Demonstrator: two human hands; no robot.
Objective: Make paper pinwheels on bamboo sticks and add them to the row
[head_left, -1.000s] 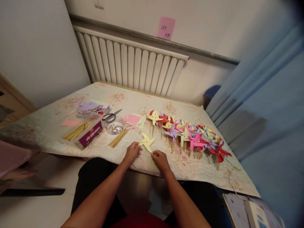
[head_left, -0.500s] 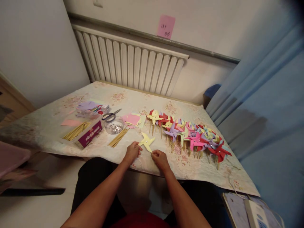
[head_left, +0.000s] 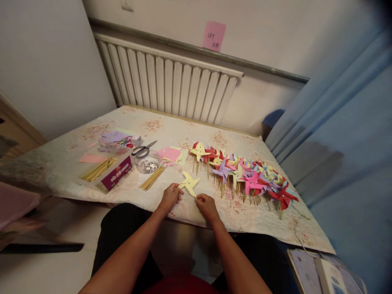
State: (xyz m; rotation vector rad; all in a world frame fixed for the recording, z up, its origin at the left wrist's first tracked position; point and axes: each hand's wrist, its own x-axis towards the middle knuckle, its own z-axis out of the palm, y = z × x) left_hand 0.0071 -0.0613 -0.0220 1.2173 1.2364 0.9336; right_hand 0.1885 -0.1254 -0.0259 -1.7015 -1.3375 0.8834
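the left hand (head_left: 170,197) and the right hand (head_left: 207,206) each pinch one edge of a pale yellow paper pinwheel (head_left: 189,183) — fingers closed on it from either side — near the front edge of the floral-covered table (head_left: 171,130). just left of the pinwheel lie loose wooden sticks (head_left: 152,178), a clear bowl of pins (head_left: 147,162), scissors (head_left: 143,149) and a purple box of sticks (head_left: 114,169); to its right, a row of finished pinwheels (head_left: 245,171) — red, pink, purple, yellow — lies along the table.
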